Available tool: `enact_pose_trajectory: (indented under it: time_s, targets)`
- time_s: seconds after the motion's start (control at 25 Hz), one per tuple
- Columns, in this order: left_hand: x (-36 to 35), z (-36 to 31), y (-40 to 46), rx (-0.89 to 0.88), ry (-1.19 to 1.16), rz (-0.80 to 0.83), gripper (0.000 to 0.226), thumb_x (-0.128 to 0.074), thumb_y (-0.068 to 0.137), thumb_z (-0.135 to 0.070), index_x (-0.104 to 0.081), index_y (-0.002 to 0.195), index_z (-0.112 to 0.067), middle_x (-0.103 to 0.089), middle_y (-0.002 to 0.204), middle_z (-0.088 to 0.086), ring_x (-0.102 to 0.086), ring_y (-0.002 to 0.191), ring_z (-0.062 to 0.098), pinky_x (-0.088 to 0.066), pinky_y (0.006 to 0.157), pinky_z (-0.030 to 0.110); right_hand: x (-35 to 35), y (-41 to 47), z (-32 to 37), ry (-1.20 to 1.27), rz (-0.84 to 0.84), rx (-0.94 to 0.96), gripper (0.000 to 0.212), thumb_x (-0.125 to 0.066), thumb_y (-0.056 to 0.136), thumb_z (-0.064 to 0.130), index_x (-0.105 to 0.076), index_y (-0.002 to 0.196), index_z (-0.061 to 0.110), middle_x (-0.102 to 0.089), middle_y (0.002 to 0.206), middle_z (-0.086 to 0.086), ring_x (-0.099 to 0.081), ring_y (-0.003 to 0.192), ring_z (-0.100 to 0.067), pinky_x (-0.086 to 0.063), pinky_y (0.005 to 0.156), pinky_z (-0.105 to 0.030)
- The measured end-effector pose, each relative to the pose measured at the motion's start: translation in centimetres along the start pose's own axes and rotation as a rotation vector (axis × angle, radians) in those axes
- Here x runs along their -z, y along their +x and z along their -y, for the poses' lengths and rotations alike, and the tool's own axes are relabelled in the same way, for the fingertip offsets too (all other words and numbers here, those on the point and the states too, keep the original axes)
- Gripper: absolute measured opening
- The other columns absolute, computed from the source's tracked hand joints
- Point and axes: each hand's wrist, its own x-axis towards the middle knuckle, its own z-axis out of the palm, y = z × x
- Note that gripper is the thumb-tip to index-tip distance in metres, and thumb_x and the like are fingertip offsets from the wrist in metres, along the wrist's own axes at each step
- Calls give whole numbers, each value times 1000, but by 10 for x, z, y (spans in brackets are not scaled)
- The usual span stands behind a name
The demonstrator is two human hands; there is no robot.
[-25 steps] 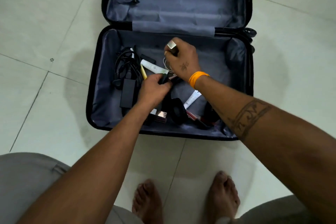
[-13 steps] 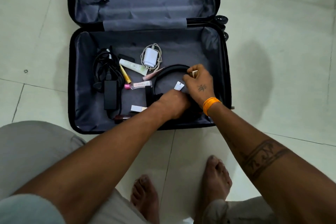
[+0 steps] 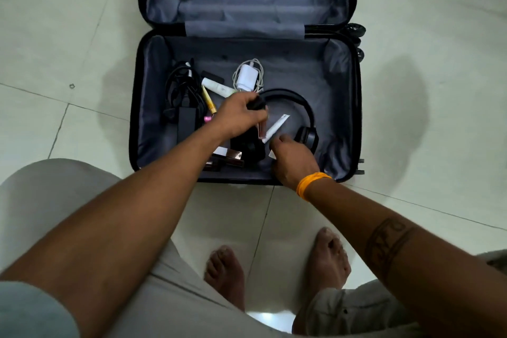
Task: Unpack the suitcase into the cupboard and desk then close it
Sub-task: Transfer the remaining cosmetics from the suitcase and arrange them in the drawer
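A: Black and small, whatever the left hand (image 3: 238, 117) has curled its fingers round above the headphones (image 3: 299, 110); I can't name it.

B: And the right hand (image 3: 292, 158)?

A: Pinching a white tube (image 3: 275, 128) near the suitcase (image 3: 354, 107) front edge. Best lift both straight up, clear of the headband, so nothing snags the charger (image 3: 246, 77) cable.

wrist: orange band (image 3: 312, 183) on the right
forearm: dark band tattoo (image 3: 388, 244) on the right
legs: light grey trousers (image 3: 170, 293)
feet: bare
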Motion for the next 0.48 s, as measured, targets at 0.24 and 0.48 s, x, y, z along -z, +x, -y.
enact_pose_trajectory:
  time_s: [0.24, 0.48]
  targets:
    - [24, -17, -21, 79, -369, -251, 12, -64, 86, -12, -62, 74, -15, -54, 55, -4, -47, 44, 8, -33, 42, 15, -1, 16, 6, -339, 167, 3, 30, -56, 96, 7, -67, 124, 7, -71, 121, -15, -70, 111, -37, -57, 86, -43]
    - [27, 24, -51, 481, 37, -331, 16, -61, 88, -17, -66, 77, -8, -70, 64, 8, -60, 44, 21, -43, 46, 22, 11, 15, 4, -165, 110, -58, 31, -64, 91, 26, -70, 116, 7, -74, 112, -15, -70, 103, -37, -54, 79, -38]
